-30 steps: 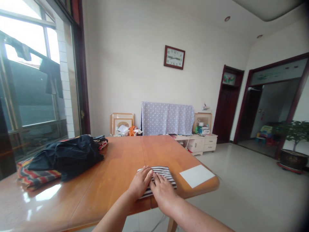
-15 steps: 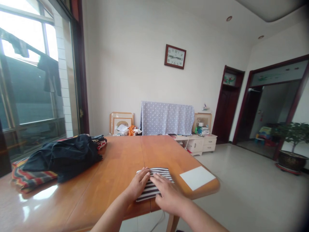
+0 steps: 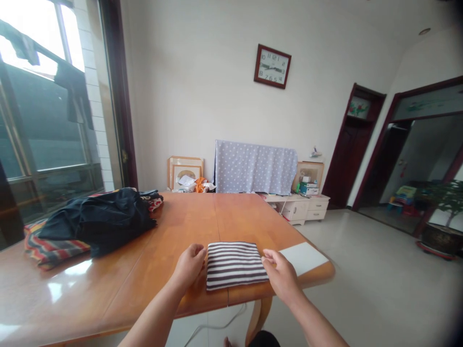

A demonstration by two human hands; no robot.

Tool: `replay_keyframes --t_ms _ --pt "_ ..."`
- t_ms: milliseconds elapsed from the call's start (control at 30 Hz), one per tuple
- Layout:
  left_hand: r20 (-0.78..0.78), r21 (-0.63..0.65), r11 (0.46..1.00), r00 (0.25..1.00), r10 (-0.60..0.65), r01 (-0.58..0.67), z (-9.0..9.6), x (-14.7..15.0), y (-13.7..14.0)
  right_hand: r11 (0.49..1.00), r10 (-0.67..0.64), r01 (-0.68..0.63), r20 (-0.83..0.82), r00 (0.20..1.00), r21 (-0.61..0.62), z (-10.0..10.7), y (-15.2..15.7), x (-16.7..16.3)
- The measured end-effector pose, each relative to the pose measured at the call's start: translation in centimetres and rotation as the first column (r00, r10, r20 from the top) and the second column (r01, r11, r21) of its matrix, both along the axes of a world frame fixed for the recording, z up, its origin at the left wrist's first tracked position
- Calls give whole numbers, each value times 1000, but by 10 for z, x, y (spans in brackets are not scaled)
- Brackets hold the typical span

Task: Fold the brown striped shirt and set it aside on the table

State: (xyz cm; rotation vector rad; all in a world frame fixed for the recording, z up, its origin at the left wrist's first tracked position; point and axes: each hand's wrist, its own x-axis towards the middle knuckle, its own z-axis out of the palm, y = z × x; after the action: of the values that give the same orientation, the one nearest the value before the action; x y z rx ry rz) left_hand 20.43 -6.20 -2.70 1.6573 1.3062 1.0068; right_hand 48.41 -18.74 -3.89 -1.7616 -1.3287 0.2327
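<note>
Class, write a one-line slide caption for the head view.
Left hand and right hand flank a folded striped cloth on a wooden table.

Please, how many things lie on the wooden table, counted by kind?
Folded striped cloth: 1
Dark garment in the pile: 1
Multicoloured striped cloth under it: 1
White sheet: 1
Total: 4
</note>
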Motion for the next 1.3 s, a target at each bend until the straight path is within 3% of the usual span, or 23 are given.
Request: replay_keyframes --t_ms 200,333,433,567,700,867,1033,1300 --pt "-179 80 997 984 6 8 3 2 -10 987 53 -96 307 950 126 9 -16 -31" --pt "-213 192 950 955 -204 246 2 0 -21 979 160 -201 487 858 32 5 -18 -42" --pt "-357 170 893 870 -339 417 -3 -6 -29 972 231 -219 530 816 -86 2 -17 -43" --pt "-476 146 876 809 -346 460 -10 -11 -33 955 295 -238 558 776 -175 2 -15 -41" --pt "-557 123 873 761 -334 473 -11 -10 -31 954 300 -249 597 744 -168 -2 -11 -39" --pt "-624 44 870 693 -360 491 9 -1 -29 956 288 -258 620 730 -139 -9 2 -31" --pt "-658 -2 864 650 -380 504 24 19 -13 965 260 -211 620 740 -152 -5 20 -19" --pt "-643 43 827 649 -406 560 8 70 45 978 187 -89 603 776 -189 -4 65 14"
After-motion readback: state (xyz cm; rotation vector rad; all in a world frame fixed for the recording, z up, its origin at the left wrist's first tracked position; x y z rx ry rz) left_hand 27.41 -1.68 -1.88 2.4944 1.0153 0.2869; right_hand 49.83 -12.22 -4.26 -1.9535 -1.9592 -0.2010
